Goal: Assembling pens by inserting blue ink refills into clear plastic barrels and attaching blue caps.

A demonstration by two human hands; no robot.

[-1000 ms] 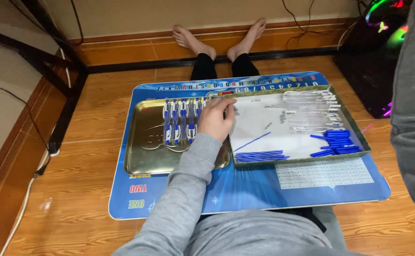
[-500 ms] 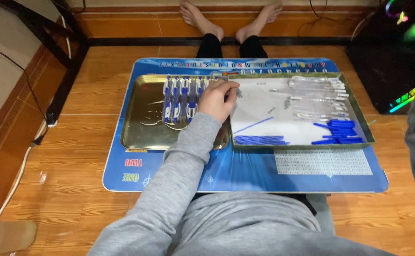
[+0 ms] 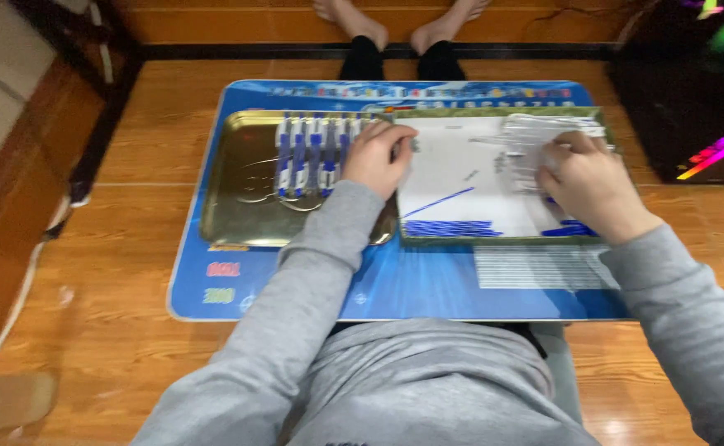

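Pens (image 3: 316,153), light, stiff and slippery, are best pinched mid-barrel; left hand (image 3: 378,157) fingers curl at the row's end, right hand (image 3: 589,177) curled over clear barrels (image 3: 535,136), grasp unclear.

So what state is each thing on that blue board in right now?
Gold tray: flat, open, holding pens.
Blue-and-white pens: lying side by side in a row.
White-lined tray: open, loose parts inside.
Blue pen parts: piled at the near edge.
Left hand: resting beside the pens.
Right hand: on clear parts.
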